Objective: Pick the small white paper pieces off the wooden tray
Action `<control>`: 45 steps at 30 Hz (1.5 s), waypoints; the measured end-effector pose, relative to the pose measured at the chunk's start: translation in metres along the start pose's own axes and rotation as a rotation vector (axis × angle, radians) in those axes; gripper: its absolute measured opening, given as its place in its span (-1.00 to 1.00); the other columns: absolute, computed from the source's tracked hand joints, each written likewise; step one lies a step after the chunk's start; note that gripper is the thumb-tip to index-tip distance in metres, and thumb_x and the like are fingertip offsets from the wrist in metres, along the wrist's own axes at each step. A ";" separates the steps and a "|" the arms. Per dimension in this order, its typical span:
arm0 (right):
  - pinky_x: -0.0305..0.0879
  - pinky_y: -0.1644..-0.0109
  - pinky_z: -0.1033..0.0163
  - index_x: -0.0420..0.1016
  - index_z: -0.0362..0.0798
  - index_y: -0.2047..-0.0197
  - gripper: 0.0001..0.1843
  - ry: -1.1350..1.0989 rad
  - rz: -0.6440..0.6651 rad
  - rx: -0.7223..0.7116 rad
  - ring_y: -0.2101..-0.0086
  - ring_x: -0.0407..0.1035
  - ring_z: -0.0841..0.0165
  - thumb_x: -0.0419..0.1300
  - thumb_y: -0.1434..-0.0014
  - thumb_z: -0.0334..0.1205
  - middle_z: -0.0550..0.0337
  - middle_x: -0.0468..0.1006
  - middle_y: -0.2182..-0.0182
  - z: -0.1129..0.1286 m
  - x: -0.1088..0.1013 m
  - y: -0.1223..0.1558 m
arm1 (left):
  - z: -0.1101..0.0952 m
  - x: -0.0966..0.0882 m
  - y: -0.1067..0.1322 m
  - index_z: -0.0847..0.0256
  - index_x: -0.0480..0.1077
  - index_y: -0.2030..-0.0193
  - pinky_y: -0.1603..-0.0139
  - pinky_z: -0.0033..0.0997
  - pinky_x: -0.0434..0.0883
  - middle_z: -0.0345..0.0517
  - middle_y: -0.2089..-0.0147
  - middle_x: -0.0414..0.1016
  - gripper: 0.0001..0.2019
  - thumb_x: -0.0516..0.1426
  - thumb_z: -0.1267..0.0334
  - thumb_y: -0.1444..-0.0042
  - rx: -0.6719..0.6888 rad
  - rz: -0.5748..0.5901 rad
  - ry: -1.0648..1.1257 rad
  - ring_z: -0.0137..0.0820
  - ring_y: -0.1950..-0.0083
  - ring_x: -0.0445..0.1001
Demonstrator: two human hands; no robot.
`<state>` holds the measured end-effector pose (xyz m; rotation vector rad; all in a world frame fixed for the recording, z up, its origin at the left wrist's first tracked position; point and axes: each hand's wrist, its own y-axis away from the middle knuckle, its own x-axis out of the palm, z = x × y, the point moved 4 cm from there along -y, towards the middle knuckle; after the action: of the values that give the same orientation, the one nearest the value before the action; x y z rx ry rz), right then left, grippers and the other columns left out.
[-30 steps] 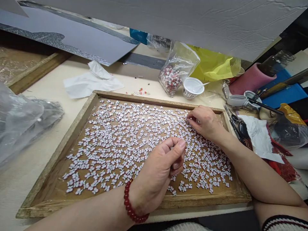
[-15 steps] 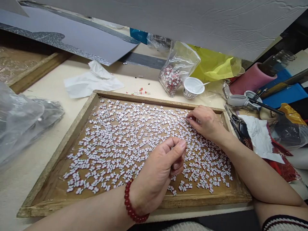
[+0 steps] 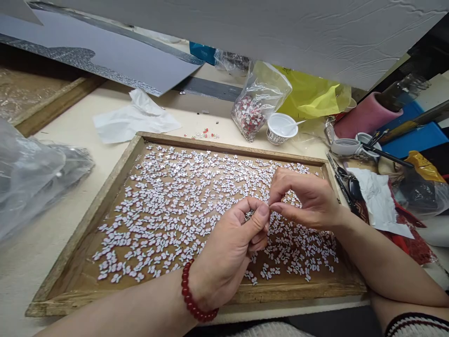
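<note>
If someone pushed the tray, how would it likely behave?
The tray would probably stay stiff, judging by its thick wooden rim. Lying flat and broad, it seems unlikely to tip. Its scattered pieces look loose, so they might slide if jolted.

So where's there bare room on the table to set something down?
Uncovered tabletop shows between the white tissue, clear plastic and far-left wooden rail; more shows between that plastic and the wooden tray. It's crowded right of the tray, around the crumpled paper, and inside, where small white pieces spread.
</note>
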<state>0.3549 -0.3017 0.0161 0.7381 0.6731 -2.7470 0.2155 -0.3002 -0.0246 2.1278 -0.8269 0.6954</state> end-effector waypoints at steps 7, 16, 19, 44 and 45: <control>0.31 0.28 0.25 0.44 -0.12 0.31 -0.96 -0.035 0.034 0.024 0.39 0.32 0.46 0.23 -0.13 -0.39 0.20 0.47 0.44 -0.002 0.000 0.001 | 0.001 0.000 0.001 0.26 0.27 0.42 0.54 -0.60 0.05 -0.31 0.50 0.17 -0.76 0.15 0.21 -0.23 0.003 0.008 0.019 -0.59 0.53 -0.02; 0.24 0.27 0.20 0.41 -0.08 0.37 -0.93 0.793 -0.143 0.215 0.39 0.31 0.35 0.14 -0.15 -0.36 0.14 0.47 0.45 -0.039 -0.035 0.002 | 0.004 -0.002 0.001 0.34 0.41 0.17 0.51 -0.58 0.05 -0.23 0.40 0.27 -0.83 0.06 0.28 -0.28 -0.069 -0.043 0.046 -0.61 0.50 0.04; 0.25 0.23 0.17 0.41 -0.08 0.37 -0.91 0.849 -0.046 0.264 0.36 0.31 0.31 0.10 -0.15 -0.36 0.11 0.48 0.44 -0.052 -0.032 0.005 | 0.003 -0.001 0.002 0.29 0.37 0.16 0.54 -0.58 0.00 -0.28 0.44 0.25 -0.87 0.05 0.29 -0.28 -0.071 -0.024 0.029 -0.62 0.53 -0.01; 0.21 0.19 0.13 0.44 -0.06 0.35 -0.93 0.889 0.027 0.294 0.32 0.34 0.26 0.14 -0.15 -0.35 0.10 0.54 0.41 -0.054 -0.029 0.005 | 0.002 0.001 0.003 0.26 0.36 0.17 0.52 -0.59 0.03 -0.27 0.39 0.30 -0.93 0.09 0.33 -0.25 -0.070 -0.017 -0.009 -0.62 0.52 0.04; 0.21 0.20 0.14 0.43 -0.06 0.35 -0.93 0.899 0.005 0.285 0.33 0.32 0.27 0.14 -0.16 -0.34 0.10 0.53 0.42 -0.053 -0.030 0.006 | 0.002 0.002 0.003 0.26 0.34 0.23 0.53 -0.60 0.04 -0.27 0.40 0.31 -0.94 0.09 0.32 -0.25 -0.068 -0.007 -0.009 -0.62 0.53 0.04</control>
<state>0.4046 -0.2783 -0.0109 2.0675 0.3933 -2.4233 0.2151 -0.3036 -0.0234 2.0740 -0.8364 0.6454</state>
